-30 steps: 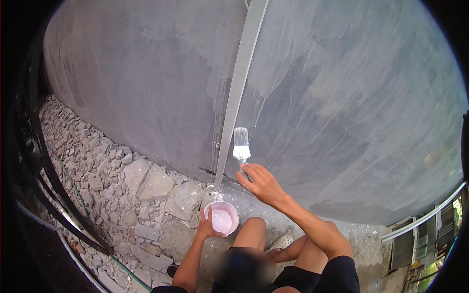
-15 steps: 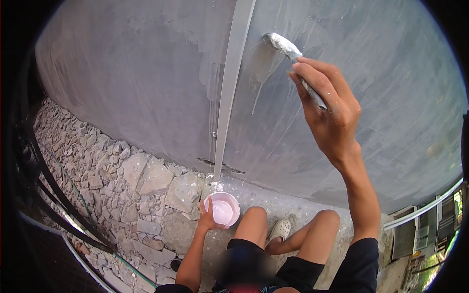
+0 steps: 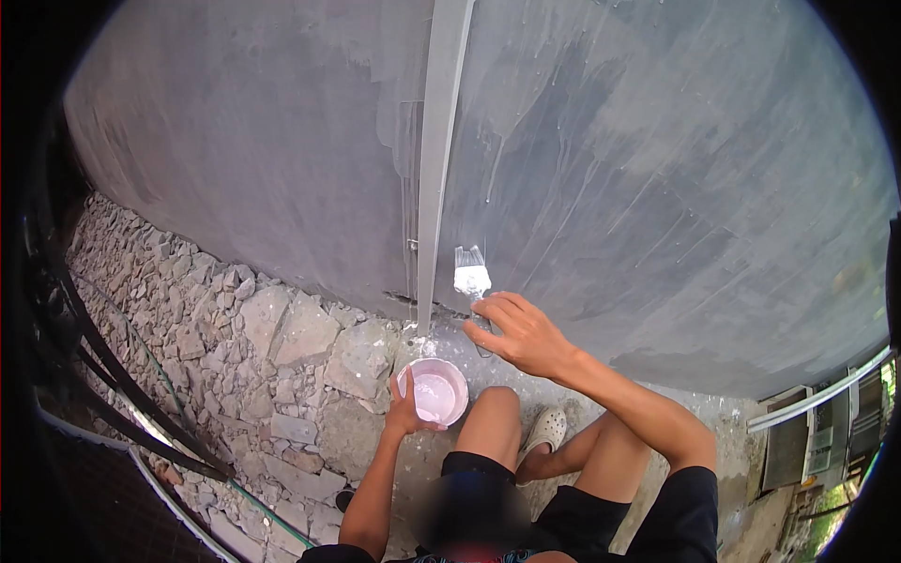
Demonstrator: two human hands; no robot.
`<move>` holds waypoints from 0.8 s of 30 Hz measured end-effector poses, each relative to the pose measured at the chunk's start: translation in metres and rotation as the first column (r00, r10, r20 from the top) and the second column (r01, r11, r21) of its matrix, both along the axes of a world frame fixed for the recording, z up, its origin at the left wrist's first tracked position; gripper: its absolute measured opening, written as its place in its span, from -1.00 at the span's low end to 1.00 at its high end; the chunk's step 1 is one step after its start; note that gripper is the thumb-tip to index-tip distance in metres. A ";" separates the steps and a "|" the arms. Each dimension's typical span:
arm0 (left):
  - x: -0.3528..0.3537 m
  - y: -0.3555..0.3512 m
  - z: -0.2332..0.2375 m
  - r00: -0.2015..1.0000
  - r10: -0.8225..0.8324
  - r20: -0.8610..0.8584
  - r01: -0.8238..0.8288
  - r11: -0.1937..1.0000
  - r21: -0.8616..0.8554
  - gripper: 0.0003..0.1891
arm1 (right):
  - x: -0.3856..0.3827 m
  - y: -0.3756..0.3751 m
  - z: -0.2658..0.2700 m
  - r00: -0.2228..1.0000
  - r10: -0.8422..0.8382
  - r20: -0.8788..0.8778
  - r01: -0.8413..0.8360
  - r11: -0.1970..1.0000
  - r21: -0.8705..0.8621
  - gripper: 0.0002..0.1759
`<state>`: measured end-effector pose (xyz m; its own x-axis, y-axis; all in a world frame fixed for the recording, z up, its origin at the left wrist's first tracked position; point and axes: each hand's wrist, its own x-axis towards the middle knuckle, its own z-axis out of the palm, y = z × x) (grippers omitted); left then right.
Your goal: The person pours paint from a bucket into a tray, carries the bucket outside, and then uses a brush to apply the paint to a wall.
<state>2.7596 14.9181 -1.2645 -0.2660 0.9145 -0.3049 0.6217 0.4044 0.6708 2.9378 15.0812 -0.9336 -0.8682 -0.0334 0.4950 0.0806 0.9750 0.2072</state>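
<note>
**While one hand brushes the wall, the other grips the bowl**

Seen from the head camera, which looks down along a grey wall (image 3: 676, 159), the person sits or crouches close to its foot with bare knees bent. The right hand (image 3: 526, 338) reaches forward, its fingers closed around the handle of a brush (image 3: 471, 275). Most of that handle is hidden under the fingers. The bristles point up and lie against the wall, low down, just right of a pale upright strip (image 3: 434, 159) that runs from the top of the view to the wall's foot. White paint coats the head of the brush. Thin pale runs and lighter patches streak the wall above it and to its right.

The left hand (image 3: 405, 413) is clamped on the left rim of a small pink bowl (image 3: 434, 391), thumb over the edge. The bowl sits upright in that grip, near the foot of the strip and just left of the left knee (image 3: 495, 405), and it holds a pale liquid. Bowl and brush are near each other but apart.

To the left, rough stones (image 3: 272, 347) are packed along the base of the wall. A dark metal railing (image 3: 103, 366) crosses the near left edge. A light shoe (image 3: 544, 430) shows between the knees on the concrete ledge (image 3: 601, 399) at the wall's foot.
</note>
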 end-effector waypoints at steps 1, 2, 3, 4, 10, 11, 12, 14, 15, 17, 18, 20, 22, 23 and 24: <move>-0.001 0.000 0.004 1.000 0.001 0.021 -0.002 1.000 0.017 0.79 | 0.002 0.001 0.001 1.000 -0.006 -0.010 0.005 0.996 -0.089 -0.67; -0.001 -0.001 0.005 0.999 0.000 0.043 -0.002 0.999 0.034 0.79 | 0.002 0.003 0.012 1.000 -0.012 -0.010 0.011 0.995 -0.094 -0.67; 0.000 -0.001 0.006 0.999 -0.007 0.044 0.005 1.000 0.029 0.79 | 0.004 0.010 0.028 0.998 -0.048 -0.048 0.045 0.997 -0.063 -0.66; -0.001 -0.001 0.005 0.998 0.000 0.055 -0.002 1.000 0.024 0.79 | 0.005 0.014 0.046 0.993 -0.082 -0.086 0.080 0.996 -0.033 -0.65; 0.000 -0.001 0.006 0.999 0.007 0.051 -0.009 0.999 0.037 0.79 | 0.001 0.002 0.100 0.921 0.051 -0.386 0.063 0.958 0.279 -0.66; 0.000 0.000 0.006 0.999 0.011 0.040 -0.011 1.000 0.012 0.79 | -0.003 0.004 0.090 0.917 0.051 -0.396 0.087 0.943 0.322 -0.66; 0.000 -0.001 0.006 0.999 0.012 0.038 -0.012 1.000 0.012 0.79 | -0.005 0.005 0.078 0.916 0.051 -0.398 0.087 0.943 0.322 -0.66; 0.001 -0.001 0.009 1.000 0.015 0.018 -0.016 0.999 0.038 0.79 | -0.007 0.004 0.049 0.976 -0.021 -0.215 0.078 0.963 0.258 -0.66; 0.001 0.000 0.012 1.000 0.018 0.019 -0.019 0.999 0.042 0.79 | -0.006 0.006 0.025 0.990 -0.025 -0.138 0.052 0.979 0.196 -0.65; 0.001 0.000 0.021 0.999 0.020 0.048 -0.019 1.000 -0.022 0.78 | -0.003 0.001 -0.022 0.998 -0.020 -0.060 0.028 0.991 0.132 -0.63; 0.002 0.000 0.023 0.999 0.022 0.046 -0.021 1.000 -0.019 0.78 | 0.000 -0.004 -0.041 0.998 -0.009 0.065 0.006 0.999 0.040 -0.62; 0.002 0.001 0.022 0.999 0.024 0.045 -0.021 0.998 -0.067 0.78 | -0.003 -0.006 -0.047 0.982 0.023 0.189 -0.013 0.999 -0.053 -0.60; 0.001 0.000 0.017 0.998 0.026 0.051 -0.025 1.000 -0.018 0.78 | -0.001 -0.004 -0.049 0.981 0.032 0.193 -0.009 0.993 -0.118 -0.56; 0.001 -0.001 0.014 0.998 0.020 0.055 -0.022 0.999 0.034 0.78 | -0.004 -0.001 -0.032 0.991 0.015 0.133 -0.002 0.995 -0.100 -0.56; 0.002 -0.002 0.012 0.998 0.021 0.059 -0.023 0.999 0.027 0.78 | -0.008 0.005 -0.010 0.998 0.004 0.057 -0.001 0.998 -0.061 -0.57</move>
<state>2.7618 14.9160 -1.2524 -0.2684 0.9169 -0.2955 0.5718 0.3985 0.7171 2.9300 15.0866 -0.9439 -0.8951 -0.0071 0.4458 0.0678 0.9861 0.1517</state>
